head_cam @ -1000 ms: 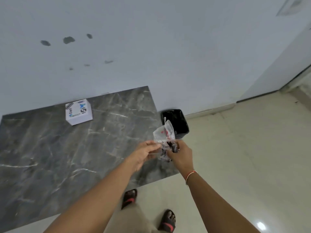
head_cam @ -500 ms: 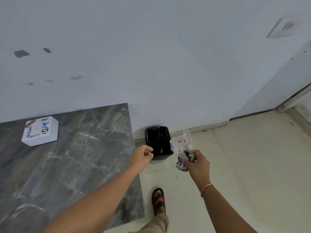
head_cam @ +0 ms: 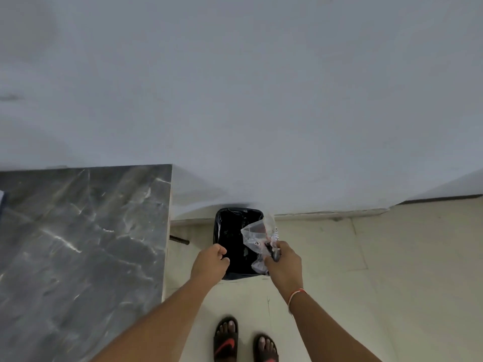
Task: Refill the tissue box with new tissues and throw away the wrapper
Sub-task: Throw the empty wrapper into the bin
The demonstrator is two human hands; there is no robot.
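My right hand [head_cam: 283, 262] grips a crumpled clear plastic wrapper [head_cam: 257, 233] with red print, held over the right side of a black-lined trash bin [head_cam: 232, 231] that stands on the floor against the wall. My left hand [head_cam: 210, 262] is curled shut with nothing in it, hovering over the bin's near left edge. Only a sliver of the white tissue box [head_cam: 1, 197] shows, at the far left edge on the table.
A dark grey marble table [head_cam: 83, 244] fills the left, its right edge close to the bin. A white wall rises behind. Pale tiled floor [head_cam: 366, 283] spreads to the right. Two feet in black sandals [head_cam: 226, 338] stand just below the bin.
The view has swung right and down, so the bin now sits between my hands. My right hand has carried the wrapper over the bin. The tissue box has slid almost out of view.
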